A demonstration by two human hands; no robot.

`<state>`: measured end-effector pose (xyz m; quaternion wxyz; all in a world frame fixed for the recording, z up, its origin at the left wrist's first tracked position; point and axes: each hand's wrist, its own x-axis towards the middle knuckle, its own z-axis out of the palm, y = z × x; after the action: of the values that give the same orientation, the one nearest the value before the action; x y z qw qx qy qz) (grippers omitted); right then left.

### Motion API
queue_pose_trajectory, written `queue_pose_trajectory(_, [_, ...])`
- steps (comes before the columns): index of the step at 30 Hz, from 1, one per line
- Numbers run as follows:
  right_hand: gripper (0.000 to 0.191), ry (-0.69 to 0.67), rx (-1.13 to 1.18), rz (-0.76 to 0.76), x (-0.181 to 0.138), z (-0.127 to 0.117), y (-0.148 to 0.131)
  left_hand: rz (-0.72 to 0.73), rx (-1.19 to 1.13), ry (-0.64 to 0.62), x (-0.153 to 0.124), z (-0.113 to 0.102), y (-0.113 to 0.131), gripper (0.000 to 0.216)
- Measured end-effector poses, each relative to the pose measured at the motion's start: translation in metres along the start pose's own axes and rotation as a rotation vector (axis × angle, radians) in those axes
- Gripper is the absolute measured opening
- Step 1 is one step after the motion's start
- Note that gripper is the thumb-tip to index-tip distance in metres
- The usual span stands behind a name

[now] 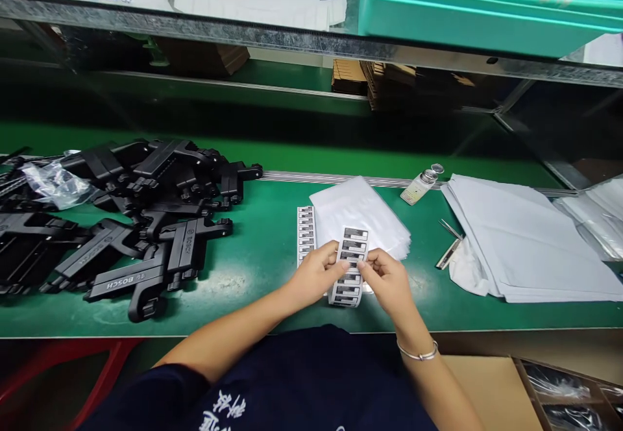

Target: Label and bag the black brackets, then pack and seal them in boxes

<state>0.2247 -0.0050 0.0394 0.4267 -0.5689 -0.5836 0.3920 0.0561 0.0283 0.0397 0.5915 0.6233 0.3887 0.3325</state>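
Between both hands is a strip of printed labels (351,246), white with black blocks, held upright near the table's front edge. My left hand (318,272) pinches its left side, thumb on the front. My right hand (387,278) grips the right side, its thumb also on the labels. Behind them lies a stack of clear plastic bags (360,207). A second label strip (306,226) lies flat to the left of the bags, its lower end partly hidden by my left hand.
Black BOSCH-marked plastic parts (129,278) are heaped at left, with a crumpled clear bag (58,181). At right are a small bottle (419,185), tweezers (452,231), a blade-like tool (448,254) and white sheets (525,236). Overhead, a shelf holds a teal bin (487,22).
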Motion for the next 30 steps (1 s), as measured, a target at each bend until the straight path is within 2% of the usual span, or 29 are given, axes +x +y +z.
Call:
queue_pose_trajectory(2, [0.018,-0.024,0.031,-0.006,0.001,-0.003,-0.001,0.015,0.024,0.096,0.000,-0.003,0.000,0.032])
queue_pose_trajectory(4, [0.020,-0.003,0.114,-0.001,0.004,-0.008,-0.003,0.017,0.067,0.120,0.000,-0.005,-0.001,0.035])
queue_pose_trajectory(8, [0.023,0.023,0.220,0.018,0.010,-0.015,-0.014,0.023,0.087,0.078,-0.001,-0.003,0.002,0.035])
queue_pose_trajectory(15, [0.017,0.051,0.148,0.013,0.012,-0.014,-0.027,0.057,0.151,0.062,-0.003,-0.001,0.011,0.032])
queue_pose_trajectory(21, [0.016,0.028,0.148,0.019,0.011,-0.013,-0.031,0.050,0.163,0.058,-0.003,-0.001,0.010,0.031])
queue_pose_trajectory(30, [0.017,0.033,0.148,0.043,0.012,-0.012,-0.033,0.030,-0.070,0.020,0.000,-0.001,0.015,0.024])
